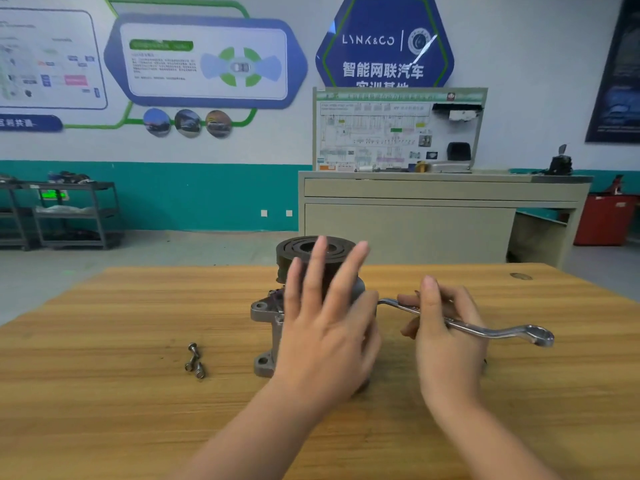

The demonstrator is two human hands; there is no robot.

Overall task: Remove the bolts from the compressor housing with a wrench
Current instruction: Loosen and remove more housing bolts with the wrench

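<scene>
The right hand (446, 337) pinched the shank of a polished steel double-ended ring wrench (485, 329), its far end lying out of sight against the grey cast-metal compressor housing (268, 313) just to its left. The left hand (325, 327), fingers straight and spread, covered that housing, whether pressing was unclear. Beyond it lay three loose steel bolts (195, 361). Bracing the housing firmly would likely keep the wrench seated squarely.

wrench (485, 329) shiny polished metal, housing (265, 311) dull grey cast metal, bolts (195, 361) steel, table (104, 358) matt grained wood
</scene>
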